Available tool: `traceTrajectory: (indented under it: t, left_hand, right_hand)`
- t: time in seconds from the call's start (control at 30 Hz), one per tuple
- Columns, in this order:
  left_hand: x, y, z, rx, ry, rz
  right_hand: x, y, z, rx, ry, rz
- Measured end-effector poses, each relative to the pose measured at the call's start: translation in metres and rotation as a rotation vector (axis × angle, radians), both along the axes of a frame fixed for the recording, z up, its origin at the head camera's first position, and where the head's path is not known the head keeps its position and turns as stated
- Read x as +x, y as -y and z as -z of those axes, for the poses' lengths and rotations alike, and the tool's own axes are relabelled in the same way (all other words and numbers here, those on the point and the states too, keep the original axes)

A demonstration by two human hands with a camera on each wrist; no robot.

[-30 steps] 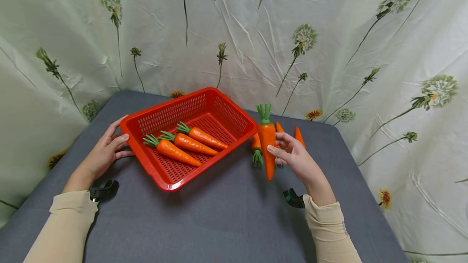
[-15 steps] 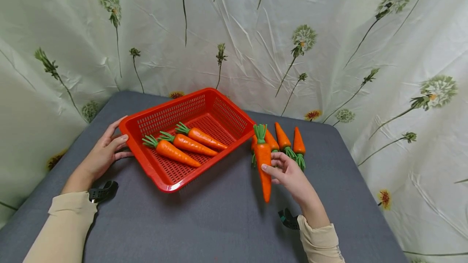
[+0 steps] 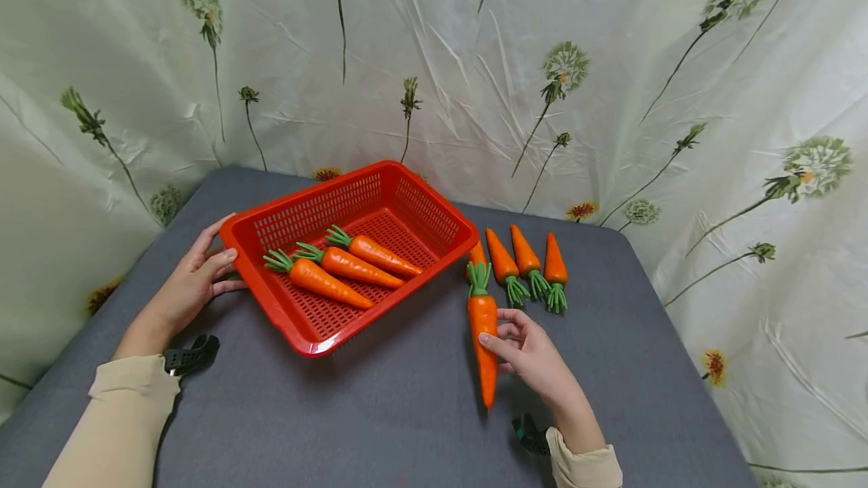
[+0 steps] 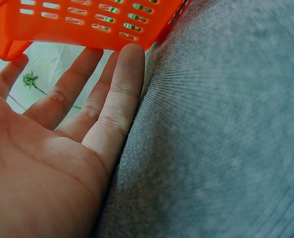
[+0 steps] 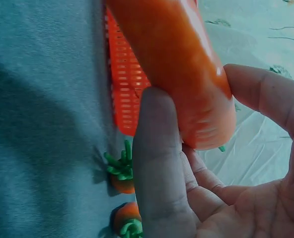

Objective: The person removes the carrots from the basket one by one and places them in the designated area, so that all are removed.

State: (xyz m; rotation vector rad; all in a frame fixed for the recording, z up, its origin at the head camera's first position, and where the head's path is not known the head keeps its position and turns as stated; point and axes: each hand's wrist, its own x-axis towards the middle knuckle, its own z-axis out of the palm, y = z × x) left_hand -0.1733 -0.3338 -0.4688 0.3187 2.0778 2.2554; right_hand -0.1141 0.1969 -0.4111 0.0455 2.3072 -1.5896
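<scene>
In the head view my right hand pinches an orange carrot between thumb and fingers. Its green top points away from me and its tip toward me. The right wrist view shows the same carrot up close. My left hand rests at the left end of a red plastic basket, thumb on the rim. In the left wrist view its nearly straight fingers touch the basket's outer wall. Three carrots lie side by side in the basket.
Several more carrots lie in a row right of the basket, tips toward the back. One is partly hidden behind the held carrot and the basket. A grey cloth covers the table, and a flower-print curtain hangs behind it.
My right hand has brought the held carrot toward me and slightly left, away from the row, which now shows more fully. The left hand and basket have stayed put.
</scene>
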Motion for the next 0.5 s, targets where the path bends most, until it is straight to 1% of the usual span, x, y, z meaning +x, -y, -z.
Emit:
traceTrajectory:
  t: [0.27, 0.5]
  left_hand:
    - [0.003, -0.001, 0.004, 0.014, -0.008, 0.001]
    - [0.0, 0.0, 0.001, 0.022, -0.011, 0.004]
  right_hand:
    - [0.009, -0.002, 0.014, -0.015, 0.043, -0.015]
    - [0.018, -0.001, 0.022, -0.005, 0.082, 0.021]
